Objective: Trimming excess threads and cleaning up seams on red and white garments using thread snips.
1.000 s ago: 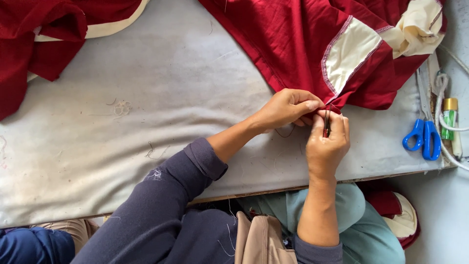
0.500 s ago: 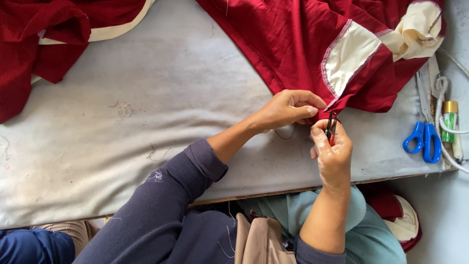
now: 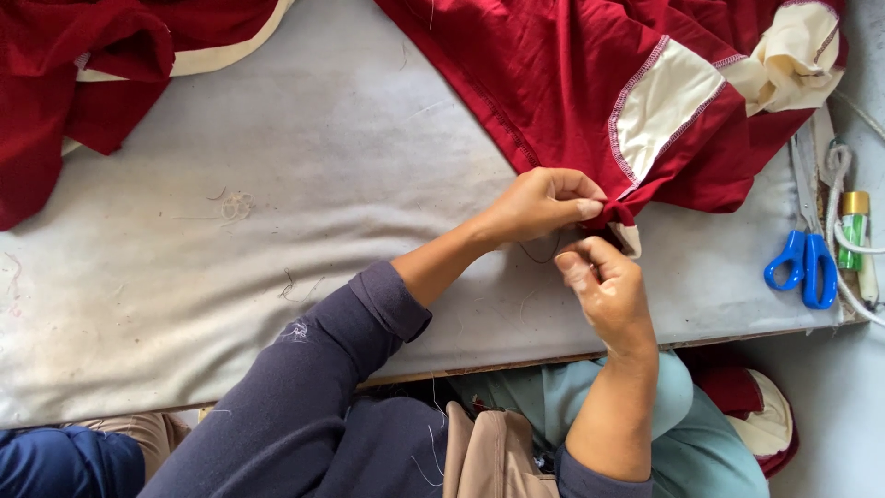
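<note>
A dark red garment (image 3: 553,83) with cream panels lies on the grey padded table (image 3: 277,231). My left hand (image 3: 539,203) pinches the garment's lower corner (image 3: 619,217) between thumb and fingers. My right hand (image 3: 604,286) is just below that corner, fingers curled shut and the thumb by the cream tip. The small dark tool it held a moment ago is hidden inside the curled fingers. A thin dark thread (image 3: 539,255) loops between my two hands.
Blue-handled scissors (image 3: 804,269) lie at the table's right edge, beside a green tube with a gold cap (image 3: 855,226) and a white cord (image 3: 841,161). More red cloth (image 3: 74,83) is heaped at the far left. The table's front edge runs just above my lap.
My right hand has dropped slightly from the corner and curled shut, hiding the small dark tool. My left hand keeps its pinch on the corner.
</note>
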